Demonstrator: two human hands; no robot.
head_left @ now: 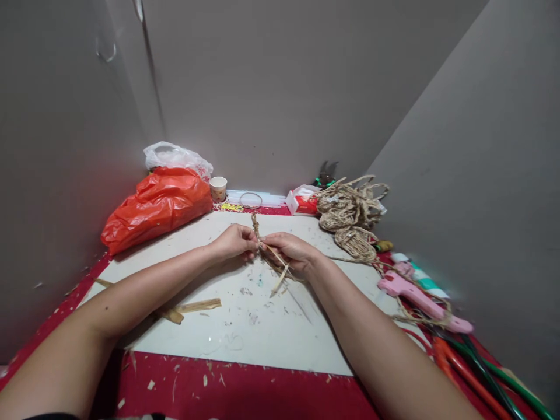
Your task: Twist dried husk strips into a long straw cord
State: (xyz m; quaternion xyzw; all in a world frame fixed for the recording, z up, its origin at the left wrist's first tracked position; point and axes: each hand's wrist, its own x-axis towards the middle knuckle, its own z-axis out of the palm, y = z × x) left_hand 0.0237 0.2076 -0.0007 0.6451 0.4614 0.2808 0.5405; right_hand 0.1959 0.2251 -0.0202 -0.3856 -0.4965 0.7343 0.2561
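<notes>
My left hand (234,242) and my right hand (292,252) meet over a white board (245,326). Both are closed in a pinch on a small bundle of thin bamboo sticks wrapped with twine (262,248). A twisted end of the twine sticks up between the hands. One pale stick (280,280) pokes down and out below my right hand. A strand of twine (350,261) runs from my right hand toward the rope pile on the right.
An orange plastic bag (157,204) and a white bag (177,156) lie back left, by a paper cup (217,188). Coils of jute rope (350,213), a red-white box (301,201), a pink glue gun (420,300) and long-handled tools (472,373) sit right. Bamboo strips (188,308) lie near my left forearm.
</notes>
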